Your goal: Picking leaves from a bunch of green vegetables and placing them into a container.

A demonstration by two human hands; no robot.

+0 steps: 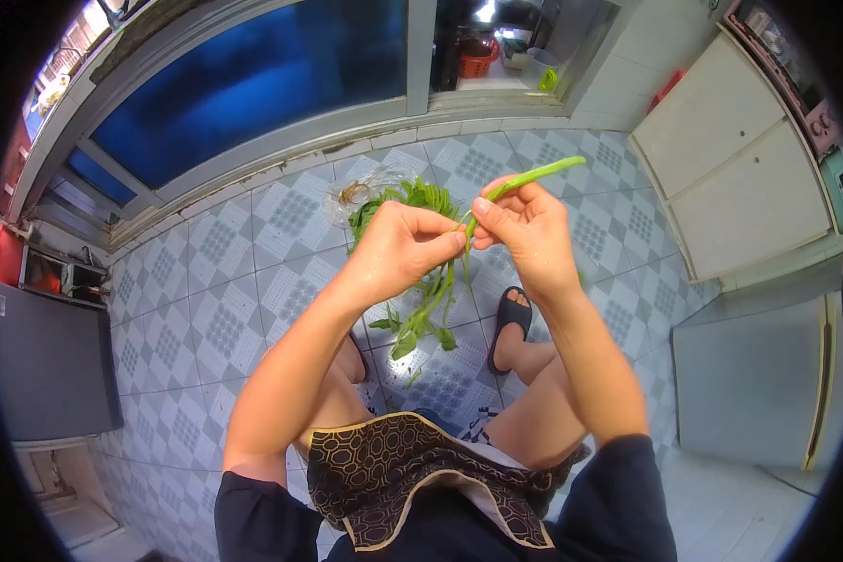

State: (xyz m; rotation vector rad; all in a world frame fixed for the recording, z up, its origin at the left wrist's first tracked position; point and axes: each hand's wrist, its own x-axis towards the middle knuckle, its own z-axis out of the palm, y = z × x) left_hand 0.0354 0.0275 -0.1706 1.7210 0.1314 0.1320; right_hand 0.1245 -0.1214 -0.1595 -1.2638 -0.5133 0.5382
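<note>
Between my hands is a green leafy-vegetable stem (549, 169), its thick end pointing up and right. My right hand (530, 228) pinches it between thumb and fingers. Just to the left, my left hand (404, 246) pinches the thin lower part of the greens, where fine strands hang down. Below, leafy sprigs (421, 327) reach down over the floor; whether they are all joined to the held stem I cannot tell. Behind my left hand a bunch of greens (428, 194) lies by a clear plastic bag (337, 197), partly hidden by that hand.
My sandalled foot (511, 327) stands on the patterned tile floor (221, 330), near small leaf scraps (414, 378). A patterned apron (372, 456) covers my lap. Sliding glass doors (267, 77) stand ahead, a white cabinet (730, 154) and a grey appliance (748, 379) to the right, a dark box-shaped unit (49, 358) to the left.
</note>
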